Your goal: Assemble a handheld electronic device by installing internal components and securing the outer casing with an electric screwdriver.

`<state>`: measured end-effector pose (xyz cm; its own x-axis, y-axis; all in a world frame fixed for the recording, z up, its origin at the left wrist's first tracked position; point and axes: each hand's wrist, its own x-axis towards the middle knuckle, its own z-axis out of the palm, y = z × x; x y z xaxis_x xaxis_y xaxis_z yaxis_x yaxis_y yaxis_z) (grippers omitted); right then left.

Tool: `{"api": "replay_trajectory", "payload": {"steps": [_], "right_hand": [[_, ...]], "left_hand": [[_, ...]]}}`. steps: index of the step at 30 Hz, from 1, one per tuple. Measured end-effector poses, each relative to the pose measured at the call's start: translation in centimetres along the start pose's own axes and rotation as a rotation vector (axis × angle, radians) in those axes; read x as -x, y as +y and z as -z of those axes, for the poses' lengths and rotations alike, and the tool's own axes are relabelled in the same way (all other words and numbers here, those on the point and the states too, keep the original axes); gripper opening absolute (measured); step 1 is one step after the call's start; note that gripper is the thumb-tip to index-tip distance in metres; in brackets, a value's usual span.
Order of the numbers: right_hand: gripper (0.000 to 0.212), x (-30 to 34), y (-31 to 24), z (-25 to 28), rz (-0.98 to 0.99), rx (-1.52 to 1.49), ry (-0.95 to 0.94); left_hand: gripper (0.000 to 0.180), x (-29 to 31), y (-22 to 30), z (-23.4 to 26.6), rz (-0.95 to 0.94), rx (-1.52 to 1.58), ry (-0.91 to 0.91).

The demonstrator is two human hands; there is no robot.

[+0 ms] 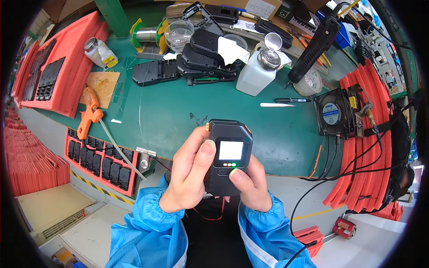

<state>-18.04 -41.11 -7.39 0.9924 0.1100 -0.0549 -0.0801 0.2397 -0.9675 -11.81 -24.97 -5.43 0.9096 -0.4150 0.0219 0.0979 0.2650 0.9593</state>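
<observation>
Both my hands hold a black handheld electronic device (219,182) upright over the front edge of the green bench. Its small square screen glows white, and a row of red and green lights shines beneath it. My left hand (189,167) wraps the device's left side, with the thumb lying beside the screen. My right hand (251,183) grips the lower right side, its thumb on or beside the button under the lights. The fingers behind the device are hidden. Red and black wires (219,219) hang below it. Small dark screws or bits (199,119) lie just beyond.
Black device housings (205,62) are piled at the back, beside a white pump bottle (255,73). An orange glue gun (90,111) lies left, near red foam trays (67,76). Tweezers (275,105), a marker (292,100), a fan (331,111) and a black electric screwdriver (315,47) are right.
</observation>
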Motion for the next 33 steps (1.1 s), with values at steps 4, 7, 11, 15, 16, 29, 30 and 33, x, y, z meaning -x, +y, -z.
{"api": "replay_trajectory", "payload": {"steps": [4,7,11,15,16,29,30,33], "right_hand": [[0.056,-0.2,-0.3,-0.1,-0.043,-0.06,-0.01],[0.053,-0.1,-0.5,0.9,-0.143,0.032,-0.162],[0.05,0.3,-0.8,1.5,-0.173,-0.008,-0.219],[0.05,0.2,-0.4,2.0,-0.17,-0.054,-0.235],[0.05,0.2,-0.3,2.1,-0.166,-0.054,-0.235],[0.034,1.6,-0.4,2.6,0.102,0.488,-0.39],[0.035,1.9,0.0,2.9,0.176,0.504,-0.4],[0.045,3.2,2.8,4.0,0.267,0.512,-0.434]], "left_hand": [[0.039,-0.2,-0.7,0.3,-0.097,-0.029,0.033],[0.037,-0.1,-0.3,0.3,-0.02,0.065,0.06],[0.038,-0.4,-0.2,0.1,-0.004,0.061,0.049],[0.038,-0.4,-0.3,0.3,0.037,0.038,0.052],[0.039,-0.5,-0.5,0.4,0.018,-0.016,0.046],[0.063,0.8,0.6,-2.5,-0.019,-0.551,-0.044],[0.062,1.0,0.9,-2.5,-0.024,-0.58,-0.09],[0.06,1.1,0.4,-2.7,-0.073,-0.553,-0.183]]}}
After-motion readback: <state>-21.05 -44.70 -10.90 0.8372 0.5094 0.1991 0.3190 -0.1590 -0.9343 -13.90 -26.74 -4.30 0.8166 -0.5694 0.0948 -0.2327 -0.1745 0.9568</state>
